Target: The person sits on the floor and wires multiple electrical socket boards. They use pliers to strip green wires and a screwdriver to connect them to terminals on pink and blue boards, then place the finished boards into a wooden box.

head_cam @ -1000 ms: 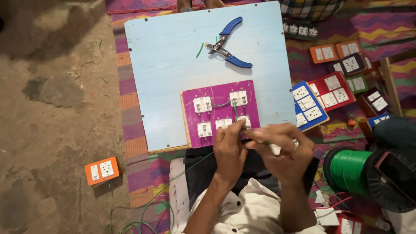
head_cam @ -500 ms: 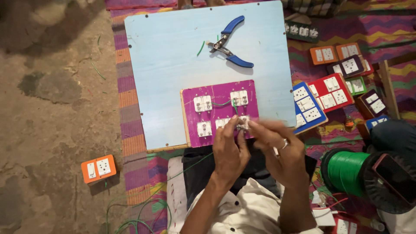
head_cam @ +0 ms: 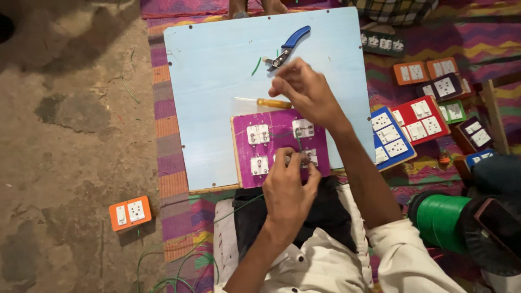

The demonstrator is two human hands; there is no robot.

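Switch plates lie on the striped mat, R of the board (head_cam: 217, 81): two orange (head_cam: 426, 70) at top, one red (head_cam: 423, 118) below them, one blue (head_cam: 392, 141) touching the board's R edge, dark ones further R. One more orange plate (head_cam: 129, 212) sits alone on the bare floor, lower L. Green wire spool (head_cam: 442, 220) near the R elbow.

Change vs 0.5 s ago: R hand (head_cam: 306, 92) has left the purple panel (head_cam: 279, 146) and now sits up the board, just below the blue pliers (head_cam: 286, 48), above a yellow-handled screwdriver (head_cam: 266, 102). Its fingers are curled; cannot tell if they hold anything. Screwdriver wasn't visible before.

L hand (head_cam: 287, 187) stays at the panel's lower edge, fingertips pinched at the lower-R switch (head_cam: 309, 157), grip looks closed on a small part, too small to ID.

Panel: purple, wood-edged, four white switches in 2x2, thin green wire looped between them. Lies at the near edge of the light-blue board, over the person's lap.
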